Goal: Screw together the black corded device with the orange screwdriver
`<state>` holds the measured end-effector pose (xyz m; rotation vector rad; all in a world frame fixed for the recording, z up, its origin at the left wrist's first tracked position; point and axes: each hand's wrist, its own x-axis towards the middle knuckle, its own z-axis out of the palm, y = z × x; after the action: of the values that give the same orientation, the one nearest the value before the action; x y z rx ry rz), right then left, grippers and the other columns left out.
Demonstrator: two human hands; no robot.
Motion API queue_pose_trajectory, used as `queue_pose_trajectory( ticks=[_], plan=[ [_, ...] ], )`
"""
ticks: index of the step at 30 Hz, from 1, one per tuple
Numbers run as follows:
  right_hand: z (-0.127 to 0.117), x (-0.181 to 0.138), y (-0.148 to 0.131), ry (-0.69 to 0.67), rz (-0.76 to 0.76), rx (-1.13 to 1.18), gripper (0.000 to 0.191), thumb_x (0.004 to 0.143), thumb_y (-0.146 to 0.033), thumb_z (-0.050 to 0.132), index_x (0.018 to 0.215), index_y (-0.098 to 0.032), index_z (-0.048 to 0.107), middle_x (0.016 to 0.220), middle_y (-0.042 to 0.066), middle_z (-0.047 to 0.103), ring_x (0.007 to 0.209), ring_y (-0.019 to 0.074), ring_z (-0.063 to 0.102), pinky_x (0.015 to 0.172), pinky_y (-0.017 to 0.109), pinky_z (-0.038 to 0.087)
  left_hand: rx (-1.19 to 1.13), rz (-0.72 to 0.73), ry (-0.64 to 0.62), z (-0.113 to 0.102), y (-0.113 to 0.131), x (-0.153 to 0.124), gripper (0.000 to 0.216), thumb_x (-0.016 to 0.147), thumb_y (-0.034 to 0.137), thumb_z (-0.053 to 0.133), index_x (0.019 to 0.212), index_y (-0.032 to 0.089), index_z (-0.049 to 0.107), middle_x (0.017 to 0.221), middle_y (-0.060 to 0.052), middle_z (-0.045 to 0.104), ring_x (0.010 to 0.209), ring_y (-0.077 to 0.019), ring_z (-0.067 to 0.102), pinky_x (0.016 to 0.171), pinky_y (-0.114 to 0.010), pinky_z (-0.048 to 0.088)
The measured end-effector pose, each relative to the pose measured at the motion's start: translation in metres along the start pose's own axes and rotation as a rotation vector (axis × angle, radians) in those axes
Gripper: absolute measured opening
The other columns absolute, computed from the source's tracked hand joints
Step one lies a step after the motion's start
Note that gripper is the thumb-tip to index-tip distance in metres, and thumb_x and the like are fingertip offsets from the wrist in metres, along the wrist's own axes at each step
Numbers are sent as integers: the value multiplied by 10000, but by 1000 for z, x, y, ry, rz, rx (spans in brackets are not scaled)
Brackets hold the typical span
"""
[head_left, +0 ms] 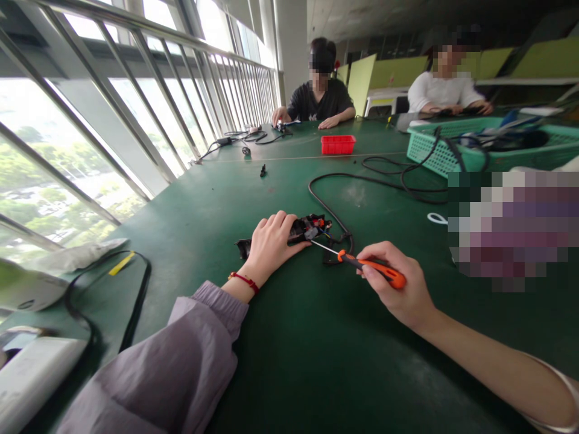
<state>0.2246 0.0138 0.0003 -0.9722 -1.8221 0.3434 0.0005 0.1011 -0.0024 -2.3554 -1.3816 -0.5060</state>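
My left hand (270,241) is closed over an opened black device housing (298,229) lying on the green table. Wires and red and grey parts show inside the housing at its right end; my palm hides its middle. With my right hand (395,282) I grip an orange-and-black screwdriver (373,269). Its thin metal shaft points left, and the tip meets the near edge of the housing beside my left thumb. A black power cord (332,210) runs from near the housing's right end towards the back right.
A red plastic basket (338,145) and a larger green basket (429,149) holding cables and tools stand farther back. A small black part (263,170) lies beyond my left hand. Two people sit across the table (289,337). A metal railing (149,36) runs along the left.
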Motion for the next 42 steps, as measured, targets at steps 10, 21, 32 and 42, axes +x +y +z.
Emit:
queue_pose_trajectory(
  ticks=[10,21,32,42],
  plan=[
    [-1,-4,2,32,2,3,15,834,-209,507,832,-212,522,628,-31,586,548,118,598,516,229,476,-28,-5,9,0,-1,0,503,808,582,528,1104,175,522,982,-77,581,891,-233,558,755,-338,387],
    [-2,-2,2,-19,85,105,62,837,-247,519,882,-207,537,583,-55,537,446,85,497,442,210,400,-24,-1,12,0,-1,0,483,812,576,520,1098,187,514,981,-73,581,899,-227,565,757,-331,403],
    [2,-4,8,159,170,192,216,825,-232,532,1032,-205,479,631,-54,507,504,99,517,495,232,441,-29,-81,-62,-6,5,-1,506,817,605,467,1127,205,490,989,-50,559,750,-187,609,593,-282,396],
    [2,-4,7,151,139,196,337,768,-169,571,1079,-211,446,745,-26,556,610,116,574,575,254,478,-33,-66,-50,-6,5,-1,470,839,559,446,1131,194,482,985,-56,557,748,-186,609,581,-280,388]
  ],
)
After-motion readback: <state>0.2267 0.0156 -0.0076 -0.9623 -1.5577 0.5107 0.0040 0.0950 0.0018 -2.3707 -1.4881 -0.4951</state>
